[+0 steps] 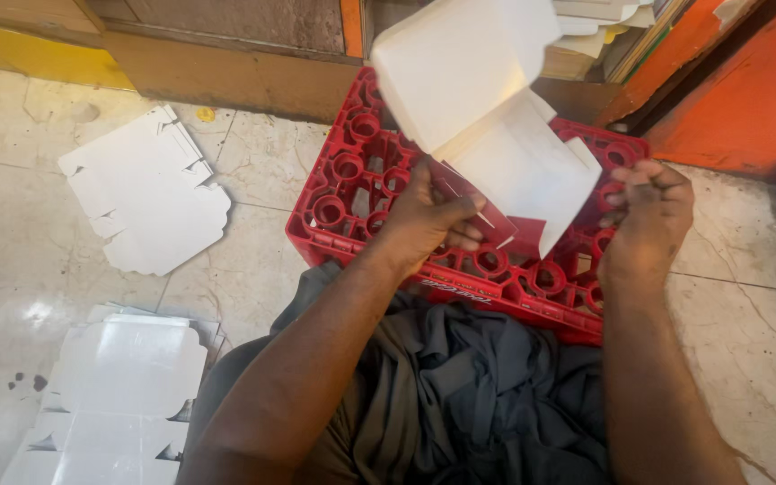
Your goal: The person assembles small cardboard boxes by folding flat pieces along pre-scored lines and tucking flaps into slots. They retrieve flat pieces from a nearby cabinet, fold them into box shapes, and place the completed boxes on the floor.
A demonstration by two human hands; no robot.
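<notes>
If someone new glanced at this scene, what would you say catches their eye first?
Most likely the white die-cut cardboard sheet, held up at centre by the left hand and right hand, partly folded. Right beneath it sits a bright red bottle crate on the pale floor. More flat white sheets lie on the floor to the left.

small workshop floor, flat white box blanks [145,193] on worn tiles [262,171], red bottle crate [361,193]

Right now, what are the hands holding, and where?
Both hands grip a white die-cut cardboard box blank: left hand at its lower fold, right hand at its lower right edge.
</notes>
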